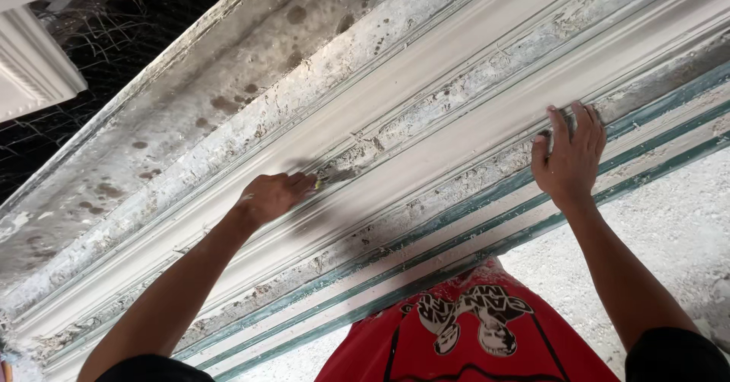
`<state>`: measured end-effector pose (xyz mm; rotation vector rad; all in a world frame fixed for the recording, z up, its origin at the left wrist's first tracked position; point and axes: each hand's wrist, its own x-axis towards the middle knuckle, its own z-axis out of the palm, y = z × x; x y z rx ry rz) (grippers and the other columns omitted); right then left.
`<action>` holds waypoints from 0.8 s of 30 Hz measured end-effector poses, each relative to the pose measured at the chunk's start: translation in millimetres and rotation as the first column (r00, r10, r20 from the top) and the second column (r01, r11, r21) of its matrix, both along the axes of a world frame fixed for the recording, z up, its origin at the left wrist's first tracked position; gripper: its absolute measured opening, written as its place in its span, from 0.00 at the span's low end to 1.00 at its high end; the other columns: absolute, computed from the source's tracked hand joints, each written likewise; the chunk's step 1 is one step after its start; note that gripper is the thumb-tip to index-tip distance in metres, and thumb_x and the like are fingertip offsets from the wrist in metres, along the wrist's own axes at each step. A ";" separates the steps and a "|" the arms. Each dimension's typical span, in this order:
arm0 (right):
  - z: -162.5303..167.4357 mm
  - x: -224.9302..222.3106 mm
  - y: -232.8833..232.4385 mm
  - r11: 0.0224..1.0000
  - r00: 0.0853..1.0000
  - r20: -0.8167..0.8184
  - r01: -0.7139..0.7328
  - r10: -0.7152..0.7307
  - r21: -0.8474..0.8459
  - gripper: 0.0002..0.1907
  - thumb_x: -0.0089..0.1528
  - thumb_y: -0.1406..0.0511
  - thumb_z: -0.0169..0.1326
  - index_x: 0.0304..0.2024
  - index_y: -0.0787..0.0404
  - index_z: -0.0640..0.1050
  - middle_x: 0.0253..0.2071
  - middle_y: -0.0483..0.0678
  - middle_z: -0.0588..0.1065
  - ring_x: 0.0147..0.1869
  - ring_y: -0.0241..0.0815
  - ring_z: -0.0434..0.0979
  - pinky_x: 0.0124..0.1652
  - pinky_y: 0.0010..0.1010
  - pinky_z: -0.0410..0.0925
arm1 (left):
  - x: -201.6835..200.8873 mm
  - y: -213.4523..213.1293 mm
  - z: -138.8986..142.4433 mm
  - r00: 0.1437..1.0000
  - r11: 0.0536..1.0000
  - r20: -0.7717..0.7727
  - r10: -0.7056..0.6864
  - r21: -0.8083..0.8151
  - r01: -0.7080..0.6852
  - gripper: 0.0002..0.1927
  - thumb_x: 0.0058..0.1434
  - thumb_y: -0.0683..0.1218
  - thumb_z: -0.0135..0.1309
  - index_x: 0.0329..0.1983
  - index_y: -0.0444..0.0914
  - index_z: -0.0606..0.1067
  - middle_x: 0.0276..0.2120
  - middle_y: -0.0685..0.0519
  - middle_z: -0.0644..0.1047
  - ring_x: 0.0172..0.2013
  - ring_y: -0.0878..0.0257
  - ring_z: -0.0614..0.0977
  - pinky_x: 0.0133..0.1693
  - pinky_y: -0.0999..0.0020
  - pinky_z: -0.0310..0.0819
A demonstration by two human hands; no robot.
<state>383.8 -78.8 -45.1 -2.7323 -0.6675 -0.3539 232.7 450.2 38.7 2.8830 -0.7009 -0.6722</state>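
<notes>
Fingers: R hand (569, 161) spread flat, tips pressed on moulding (426, 150); L hand (272, 197) curled, pinching small tool (320, 183), mostly hidden, against the groove. Moulding: long white plaster strip, runs diag. across frame w/ crusted residue along edges. Green-edged rail (456, 226) just below. Red shirt (464, 336) w/ black print at bottom. White piece (30, 63) top-left corner.

The long moulding (426, 116) looks like matt white plaster, smooth along its ridges and crusted with rough, flaking bits in the grooves just beyond the left hand (270, 197). Under the right hand (570, 158) it is smooth, and below the fingers run worn green painted strips (487, 222). Farther up, the flat board (190, 101) is grey, stained and powdery.
</notes>
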 end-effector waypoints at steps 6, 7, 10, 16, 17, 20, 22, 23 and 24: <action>4.8 -1.1 3.8 1.000 0.999 -0.036 0.003 -0.002 0.020 0.22 0.78 0.59 0.43 0.71 0.63 0.71 0.69 0.65 0.63 0.77 0.67 0.60 0.72 0.62 0.55 | 83.0 -45.4 -32.3 0.994 0.994 -0.070 -0.089 0.058 0.093 0.15 0.75 0.50 0.38 0.62 0.49 0.68 0.51 0.54 0.79 0.32 0.59 0.85 0.31 0.63 0.83; 5.3 -1.0 3.5 1.000 0.999 -0.039 0.008 -0.007 0.019 0.22 0.79 0.59 0.42 0.70 0.63 0.71 0.70 0.65 0.63 0.77 0.67 0.60 0.73 0.62 0.55 | 92.8 -55.4 -32.2 0.966 0.979 0.208 -0.152 -0.102 0.176 0.14 0.69 0.49 0.42 0.56 0.50 0.71 0.52 0.57 0.79 0.34 0.59 0.86 0.35 0.59 0.83; 4.9 -1.2 2.8 1.000 0.998 -0.062 0.026 -0.026 0.005 0.21 0.80 0.58 0.40 0.70 0.62 0.71 0.70 0.63 0.62 0.78 0.67 0.59 0.74 0.61 0.54 | 94.1 -64.0 -16.1 0.984 0.999 -0.174 -0.037 -0.022 0.034 0.16 0.76 0.50 0.38 0.62 0.42 0.68 0.56 0.52 0.77 0.34 0.53 0.85 0.35 0.56 0.83; -0.6 -2.1 -0.5 0.998 0.994 -0.084 0.063 -0.064 -0.011 0.23 0.78 0.58 0.39 0.71 0.60 0.71 0.69 0.63 0.62 0.78 0.66 0.59 0.74 0.61 0.53 | 62.9 -46.2 11.7 0.955 0.984 -0.293 -0.056 0.146 0.103 0.20 0.73 0.52 0.38 0.65 0.43 0.65 0.55 0.48 0.75 0.36 0.49 0.84 0.35 0.54 0.83; -1.2 -2.2 -0.9 0.998 0.994 -0.086 0.065 -0.066 -0.011 0.23 0.78 0.58 0.39 0.71 0.60 0.71 0.69 0.62 0.63 0.78 0.65 0.59 0.74 0.61 0.54 | 70.9 -53.3 7.5 0.957 0.986 -0.282 -0.074 0.122 0.112 0.23 0.70 0.48 0.39 0.68 0.44 0.63 0.59 0.47 0.72 0.35 0.49 0.85 0.34 0.54 0.83; -2.0 -1.5 -1.2 0.997 0.992 -0.104 0.071 -0.072 -0.010 0.23 0.78 0.57 0.38 0.70 0.59 0.71 0.69 0.62 0.63 0.78 0.65 0.59 0.73 0.61 0.53 | 121.0 -105.1 -18.9 0.986 0.988 -0.084 -0.145 0.033 0.148 0.27 0.59 0.37 0.48 0.64 0.40 0.67 0.57 0.48 0.76 0.42 0.49 0.84 0.36 0.56 0.84; -1.9 1.1 -1.1 0.996 0.990 -0.114 0.084 -0.086 -0.020 0.24 0.77 0.56 0.38 0.70 0.58 0.71 0.70 0.63 0.63 0.78 0.65 0.58 0.73 0.61 0.53 | 154.1 -137.1 -28.9 0.978 0.971 0.185 -0.096 -0.198 0.133 0.20 0.64 0.40 0.50 0.60 0.43 0.69 0.52 0.51 0.78 0.42 0.51 0.85 0.43 0.54 0.83; -1.7 2.5 -1.3 0.994 0.986 -0.132 0.098 -0.103 -0.041 0.24 0.77 0.56 0.37 0.70 0.58 0.71 0.71 0.63 0.62 0.78 0.65 0.57 0.73 0.61 0.52 | 162.7 -142.7 -28.2 0.982 0.977 0.147 -0.117 -0.158 0.140 0.20 0.64 0.39 0.50 0.60 0.43 0.69 0.52 0.51 0.78 0.41 0.52 0.85 0.43 0.55 0.83; -1.3 3.8 -2.2 0.992 0.982 -0.149 0.109 -0.118 -0.065 0.24 0.76 0.57 0.37 0.70 0.57 0.71 0.72 0.63 0.62 0.79 0.66 0.57 0.72 0.61 0.52 | 166.8 -144.2 -24.8 0.985 0.982 0.109 -0.134 -0.121 0.147 0.20 0.64 0.38 0.49 0.59 0.43 0.70 0.52 0.52 0.78 0.41 0.52 0.85 0.43 0.55 0.83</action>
